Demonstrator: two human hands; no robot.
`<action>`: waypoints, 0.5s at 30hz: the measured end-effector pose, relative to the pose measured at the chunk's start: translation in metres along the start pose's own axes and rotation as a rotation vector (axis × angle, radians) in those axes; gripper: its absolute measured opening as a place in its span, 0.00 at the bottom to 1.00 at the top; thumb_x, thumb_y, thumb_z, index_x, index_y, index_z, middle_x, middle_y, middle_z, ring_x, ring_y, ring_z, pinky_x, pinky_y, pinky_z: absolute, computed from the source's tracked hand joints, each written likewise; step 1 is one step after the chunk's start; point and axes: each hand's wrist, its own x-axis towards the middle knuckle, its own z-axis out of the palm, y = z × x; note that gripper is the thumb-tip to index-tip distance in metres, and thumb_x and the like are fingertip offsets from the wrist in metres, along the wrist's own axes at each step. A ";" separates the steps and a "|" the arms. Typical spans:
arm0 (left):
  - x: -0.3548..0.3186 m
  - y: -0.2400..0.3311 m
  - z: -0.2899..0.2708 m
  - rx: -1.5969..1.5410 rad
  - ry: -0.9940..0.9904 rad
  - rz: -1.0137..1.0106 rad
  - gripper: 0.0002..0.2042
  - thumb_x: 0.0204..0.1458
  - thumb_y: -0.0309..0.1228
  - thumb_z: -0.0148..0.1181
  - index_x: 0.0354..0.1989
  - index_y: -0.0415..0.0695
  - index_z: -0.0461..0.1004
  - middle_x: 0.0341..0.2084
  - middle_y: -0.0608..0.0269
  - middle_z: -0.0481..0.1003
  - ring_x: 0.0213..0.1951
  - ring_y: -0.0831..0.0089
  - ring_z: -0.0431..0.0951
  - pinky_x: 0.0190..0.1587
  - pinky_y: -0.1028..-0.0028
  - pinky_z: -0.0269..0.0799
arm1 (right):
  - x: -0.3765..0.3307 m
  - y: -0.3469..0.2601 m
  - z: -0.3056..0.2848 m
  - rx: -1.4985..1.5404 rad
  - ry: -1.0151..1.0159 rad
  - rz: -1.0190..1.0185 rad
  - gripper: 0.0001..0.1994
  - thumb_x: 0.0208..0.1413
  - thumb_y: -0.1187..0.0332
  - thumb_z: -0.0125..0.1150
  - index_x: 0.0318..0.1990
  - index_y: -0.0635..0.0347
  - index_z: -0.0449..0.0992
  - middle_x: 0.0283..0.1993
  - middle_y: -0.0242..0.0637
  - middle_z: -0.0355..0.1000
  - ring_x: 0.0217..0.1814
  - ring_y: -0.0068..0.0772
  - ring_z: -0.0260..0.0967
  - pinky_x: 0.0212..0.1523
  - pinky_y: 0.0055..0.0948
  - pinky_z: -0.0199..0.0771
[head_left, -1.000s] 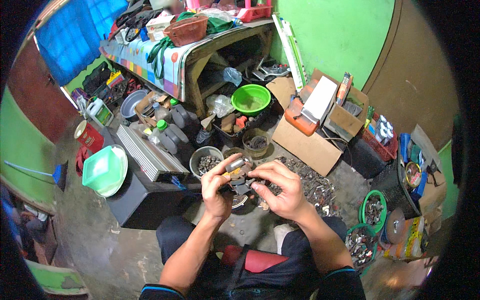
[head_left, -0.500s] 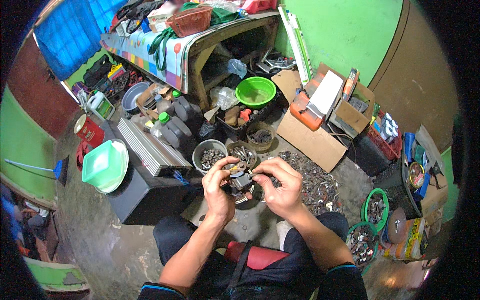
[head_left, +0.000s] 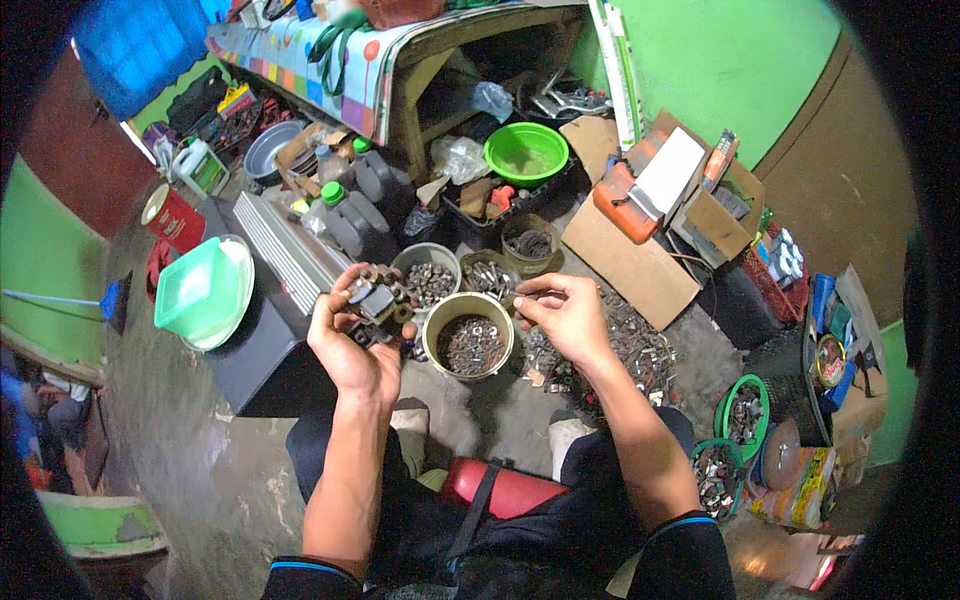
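Note:
My left hand point(head_left: 355, 345) is closed around a dark metal part point(head_left: 376, 302) with several knobby, rounded pieces; its exact kind is unclear. To the right, my right hand point(head_left: 568, 315) has thumb and fingertips pinched together. Something small and dark seems to sit at the fingertips, too small to name. Between the hands, on the floor, stands a cream bucket point(head_left: 429, 350) of small nuts and similar metal pieces. Just beyond it are a grey-white bucket point(head_left: 400, 262) of metal pieces and another bucket point(head_left: 512, 275) holding bolt-like pieces.
Loose metal hardware point(head_left: 640, 355) is heaped on the floor at right, near a flattened cardboard sheet point(head_left: 610, 270). Green baskets point(head_left: 763, 415) of metal parts stand farther right. A dark box point(head_left: 265, 360) carrying green and white containers point(head_left: 195, 285) is at left. Beyond is a cloth-covered table point(head_left: 340, 75).
My hands have moved apart: the left went leftward with the metal part, the right drew away from it to the right. The cream bucket now shows between them.

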 end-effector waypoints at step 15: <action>-0.001 0.012 -0.013 -0.081 -0.070 -0.122 0.20 0.51 0.39 0.43 0.49 0.41 0.68 0.39 0.50 0.77 0.33 0.58 0.79 0.24 0.66 0.75 | 0.020 0.016 0.028 -0.644 -0.100 -0.063 0.15 0.42 0.76 0.66 0.42 0.61 0.80 0.31 0.48 0.78 0.36 0.46 0.78 0.41 0.39 0.75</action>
